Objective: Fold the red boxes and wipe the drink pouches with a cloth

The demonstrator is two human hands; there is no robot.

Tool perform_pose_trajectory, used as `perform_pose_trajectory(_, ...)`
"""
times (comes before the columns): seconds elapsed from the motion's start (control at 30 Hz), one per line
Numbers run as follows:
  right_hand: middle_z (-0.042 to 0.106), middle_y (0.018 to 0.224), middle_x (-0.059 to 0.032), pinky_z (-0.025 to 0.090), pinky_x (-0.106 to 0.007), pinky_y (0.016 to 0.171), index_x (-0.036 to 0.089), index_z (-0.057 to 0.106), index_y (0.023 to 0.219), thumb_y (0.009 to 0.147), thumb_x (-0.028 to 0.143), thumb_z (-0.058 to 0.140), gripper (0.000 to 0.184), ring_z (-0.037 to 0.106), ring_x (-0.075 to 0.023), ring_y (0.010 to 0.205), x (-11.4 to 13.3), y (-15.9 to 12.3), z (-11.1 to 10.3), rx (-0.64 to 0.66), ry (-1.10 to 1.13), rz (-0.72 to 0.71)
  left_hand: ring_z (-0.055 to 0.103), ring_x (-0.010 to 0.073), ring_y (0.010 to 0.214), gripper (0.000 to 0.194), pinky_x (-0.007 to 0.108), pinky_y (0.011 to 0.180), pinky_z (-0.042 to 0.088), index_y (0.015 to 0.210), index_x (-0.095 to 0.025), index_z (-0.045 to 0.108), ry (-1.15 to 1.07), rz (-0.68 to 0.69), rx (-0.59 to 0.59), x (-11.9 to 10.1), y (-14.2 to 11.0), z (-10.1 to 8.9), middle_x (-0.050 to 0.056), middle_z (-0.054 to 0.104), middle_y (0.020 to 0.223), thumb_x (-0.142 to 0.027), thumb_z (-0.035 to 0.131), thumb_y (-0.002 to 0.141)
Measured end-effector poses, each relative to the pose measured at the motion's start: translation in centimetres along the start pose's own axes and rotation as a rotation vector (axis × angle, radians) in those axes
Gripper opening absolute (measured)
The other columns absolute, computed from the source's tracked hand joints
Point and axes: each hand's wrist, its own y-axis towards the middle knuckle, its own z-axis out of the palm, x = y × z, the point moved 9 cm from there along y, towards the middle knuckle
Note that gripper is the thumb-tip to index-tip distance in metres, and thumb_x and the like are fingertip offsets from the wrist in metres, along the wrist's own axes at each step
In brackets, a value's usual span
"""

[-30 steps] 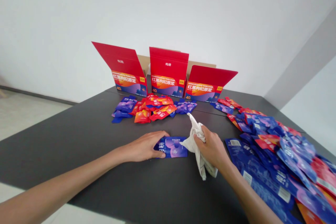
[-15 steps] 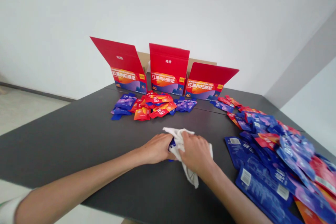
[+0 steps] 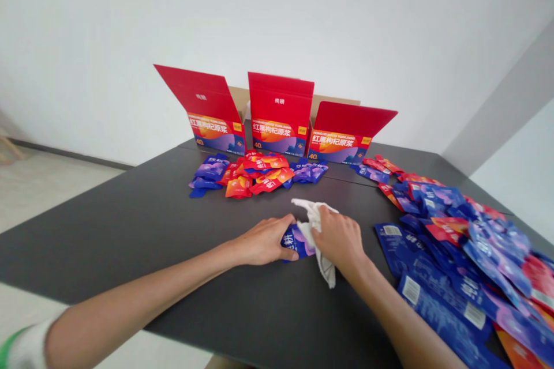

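Note:
A blue foil pouch (image 3: 295, 240) lies flat on the dark table (image 3: 130, 225) in front of me. My left hand (image 3: 265, 240) pins its left end, fingers curled over the edge and thumb along its near side. My right hand (image 3: 338, 237) is closed around a crumpled white cloth (image 3: 315, 225) and presses it onto the pouch's right part, hiding most of it. A tail of the cloth hangs out below the palm.
Three open red boxes (image 3: 279, 127) stand at the table's back. A small heap of red and blue pouches (image 3: 255, 174) lies before them. A large spread of blue and red pouches (image 3: 454, 253) covers the right side.
My right hand brought the cloth leftward onto the blue pouch, covering most of it, then drew back a little to the right. The left hand has kept holding the pouch's left end.

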Motion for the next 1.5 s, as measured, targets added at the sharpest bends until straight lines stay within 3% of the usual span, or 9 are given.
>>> perform_pose_trajectory(0.17,0.065,0.087,-0.0113,0.042,-0.035,0.065,0.02,0.052,0.1,0.086,0.037,0.036,0.027,0.062,-0.0277,0.08,-7.5,1.0,-0.6,-0.001,-0.014,0.245,0.059,0.0172,0.08,0.038,0.024,0.067,0.044,0.099,-0.017,0.054,-0.363,0.018,0.044,1.7,0.8,-1.9,0.0,0.063,0.088,-0.043,0.061,0.072)
perform_pose_trajectory(0.27,0.064,0.087,-0.0114,0.042,-0.034,0.064,0.021,0.052,0.099,0.087,0.042,0.033,0.031,0.061,-0.0273,0.081,-8.6,1.0,-0.8,0.004,0.045,0.244,0.059,0.0181,0.084,0.039,0.027,0.072,0.046,0.103,-0.015,0.055,-0.56,-0.018,-0.125,5.1,2.5,-5.6,0.004,0.064,0.094,-0.045,0.053,0.078)
perform_pose_trajectory(0.43,0.064,0.086,-0.0095,0.041,-0.034,0.066,0.021,0.054,0.102,0.086,0.04,0.034,0.032,0.061,-0.026,0.082,-7.1,1.0,0.3,0.063,0.082,0.196,0.058,0.0215,0.094,0.034,0.033,0.084,0.044,0.108,-0.015,0.055,-0.228,-0.233,-0.631,12.5,4.9,-12.6,0.007,0.062,0.103,-0.035,0.046,0.082)
perform_pose_trajectory(0.63,0.064,0.088,-0.0093,0.039,-0.031,0.066,0.022,0.053,0.109,0.084,0.042,0.036,0.036,0.062,-0.0259,0.083,-6.4,1.0,1.3,0.104,0.082,0.16,0.036,0.0349,0.119,0.042,0.049,0.1,0.026,0.115,-0.011,0.052,0.037,-0.35,-0.771,15.5,5.9,-13.7,0.016,0.046,0.121,-0.027,0.05,0.077)
perform_pose_trajectory(0.73,0.065,0.088,-0.0097,0.038,-0.032,0.065,0.021,0.053,0.106,0.084,0.041,0.036,0.034,0.062,-0.0268,0.082,-5.9,0.7,1.1,0.095,0.061,0.143,0.034,0.0312,0.12,0.044,0.046,0.1,0.028,0.123,-0.017,0.046,0.233,-0.204,-0.796,12.3,5.9,-13.2,0.013,0.04,0.127,-0.031,0.044,0.082)
perform_pose_trajectory(0.9,0.066,0.091,-0.0092,0.04,-0.033,0.068,0.02,0.052,0.102,0.08,0.032,0.043,0.027,0.062,-0.0268,0.084,-2.5,-0.3,0.6,0.077,0.024,-0.007,0.037,0.0253,0.119,0.046,0.041,0.103,0.029,0.127,-0.018,0.041,0.312,0.221,-0.702,1.4,8.7,-9.8,0.01,0.041,0.127,-0.038,0.042,0.086)
perform_pose_trajectory(1.07,0.066,0.089,-0.0095,0.042,-0.033,0.071,0.017,0.053,0.101,0.075,0.028,0.049,0.028,0.062,-0.0258,0.082,-0.3,-1.2,0.0,0.051,0.036,-0.086,0.035,0.0239,0.124,0.055,0.039,0.103,0.03,0.132,-0.021,0.034,0.246,0.59,-0.239,-10.5,15.2,-2.0,0.01,0.04,0.133,-0.043,0.046,0.084)
perform_pose_trajectory(1.23,0.067,0.09,-0.0105,0.044,-0.036,0.072,0.016,0.054,0.104,0.073,0.03,0.051,0.034,0.062,-0.0267,0.083,-0.7,-0.9,0.2,0.036,0.097,-0.097,0.019,0.034,0.133,0.083,0.049,0.102,0.028,0.141,-0.029,0.019,0.337,0.564,0.207,-15.2,22.6,6.9,0.011,0.015,0.148,-0.057,0.056,0.072)
perform_pose_trajectory(1.5,0.067,0.089,-0.0106,0.045,-0.035,0.072,0.017,0.063,0.086,0.073,0.032,0.049,0.025,0.063,-0.0265,0.082,-1.5,-0.5,0.9,0.098,0.163,-0.078,0.045,0.0274,0.116,0.056,0.04,0.09,0.039,0.131,-0.027,0.039,0.5,0.706,-0.152,-18.4,27.6,8.8,0.012,0.043,0.131,-0.051,0.048,0.081)
